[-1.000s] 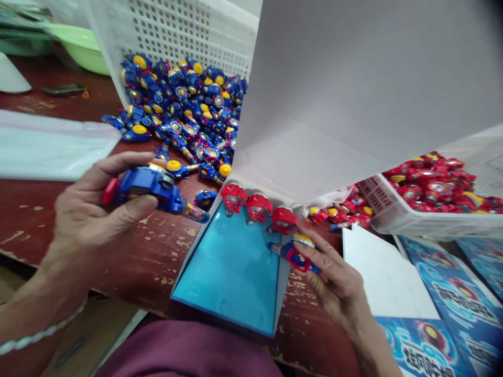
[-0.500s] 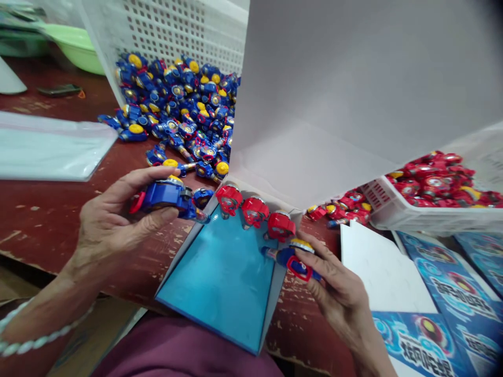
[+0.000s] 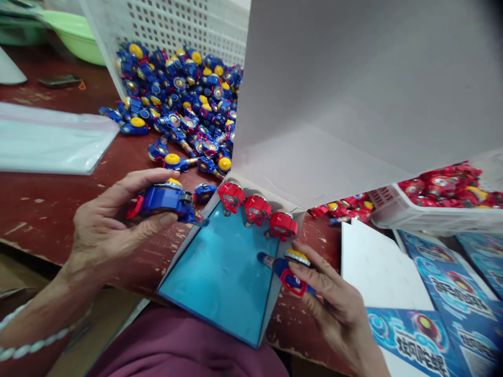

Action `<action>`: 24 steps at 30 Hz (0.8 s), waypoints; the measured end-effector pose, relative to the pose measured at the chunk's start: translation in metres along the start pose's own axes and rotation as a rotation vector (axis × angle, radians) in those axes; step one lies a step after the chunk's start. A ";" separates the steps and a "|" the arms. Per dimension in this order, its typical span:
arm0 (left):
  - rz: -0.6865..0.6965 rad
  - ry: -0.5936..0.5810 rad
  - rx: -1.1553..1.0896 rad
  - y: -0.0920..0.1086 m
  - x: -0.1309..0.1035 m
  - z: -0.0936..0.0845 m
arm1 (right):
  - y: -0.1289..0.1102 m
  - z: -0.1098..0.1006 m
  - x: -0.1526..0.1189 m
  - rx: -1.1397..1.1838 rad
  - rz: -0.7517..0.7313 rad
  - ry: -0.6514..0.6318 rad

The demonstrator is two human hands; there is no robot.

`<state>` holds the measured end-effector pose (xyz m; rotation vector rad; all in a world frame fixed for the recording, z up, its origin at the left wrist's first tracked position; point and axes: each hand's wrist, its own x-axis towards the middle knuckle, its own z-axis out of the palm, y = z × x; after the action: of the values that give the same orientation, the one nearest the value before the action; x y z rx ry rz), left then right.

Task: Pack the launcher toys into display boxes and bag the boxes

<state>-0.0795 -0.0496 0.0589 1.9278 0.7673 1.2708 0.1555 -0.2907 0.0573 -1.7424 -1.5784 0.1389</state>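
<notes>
My left hand (image 3: pixel 106 225) pinches a blue spinning-top toy (image 3: pixel 163 201) between thumb and fingers, its tip pointing right at the left rim of an open box. Inside that box, whose bare blue bottom (image 3: pixel 216 267) shows, three red spinning-top toys (image 3: pixel 257 209) stand in a row along the far end. My right hand (image 3: pixel 338 301) grips another blue spinning-top toy (image 3: pixel 293 277) with a yellow disc and a red ring. The tip of this one reaches over the box's right side. One loose blue toy (image 3: pixel 204 192) lies beside the box's far left corner.
A white crate (image 3: pixel 168 21) lies tipped, spilling blue toys (image 3: pixel 188 99). The raised white lid (image 3: pixel 334 94) blocks the view behind. At right are a crate of red toys (image 3: pixel 444 186) and printed blue cartons (image 3: pixel 456 285). Plastic bags (image 3: pixel 51 139) lie left.
My right hand has shifted slightly left and down with its blue toy, over the box's right side. My left hand keeps its toy in nearly the same place. The view has moved a little.
</notes>
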 end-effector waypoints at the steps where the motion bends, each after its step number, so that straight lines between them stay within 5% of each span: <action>1: -0.017 0.005 0.002 0.000 0.000 0.000 | 0.001 -0.002 0.002 0.017 0.014 -0.007; 5: -0.071 0.011 -0.014 0.002 0.001 0.002 | 0.013 0.004 0.016 0.054 0.067 -0.064; 10: -0.028 -0.084 -0.101 0.004 0.002 0.009 | 0.026 0.036 0.025 -0.182 -0.072 -0.050; 15: 0.122 -0.308 -0.110 -0.005 0.004 0.022 | 0.025 0.055 0.013 -0.067 0.025 0.151; 20: 0.420 -0.529 -0.110 -0.014 0.016 0.033 | 0.025 0.060 0.007 -0.012 0.089 0.183; 24: 0.416 -0.638 -0.150 -0.016 0.025 0.036 | 0.026 0.059 0.007 -0.025 0.078 0.177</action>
<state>-0.0393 -0.0291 0.0494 2.2461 -0.0525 0.8072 0.1457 -0.2563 0.0037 -1.7850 -1.3904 0.0025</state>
